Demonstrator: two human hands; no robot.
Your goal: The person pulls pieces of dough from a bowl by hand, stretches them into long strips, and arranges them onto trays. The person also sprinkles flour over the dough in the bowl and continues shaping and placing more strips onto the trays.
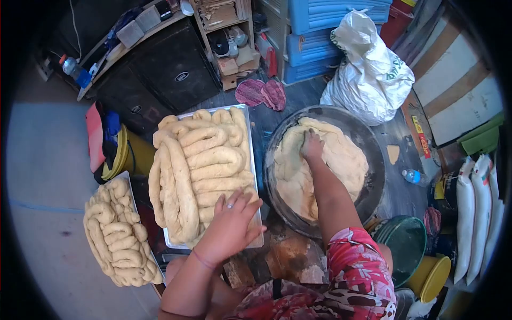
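Observation:
A wide dark basin (377,184) holds a large pale mass of dough (344,160). My right hand (313,145) is down in it, its fingers curled into the dough's upper left part and their tips partly hidden. My left hand (234,221), with a ring on one finger, hovers over or rests lightly on the lower right of a metal tray (257,213); whether it touches cannot be made out. Its fingers are spread and hold nothing. Thick folded dough ropes (216,162) are piled across that tray.
A second tray of dough ropes (120,234) lies lower left, near a yellow bucket (128,154). A white sack (368,72) stands behind the basin, by blue drawers (314,50). At right are a small bottle (413,176), a green tub (408,245) and long white packs (474,218).

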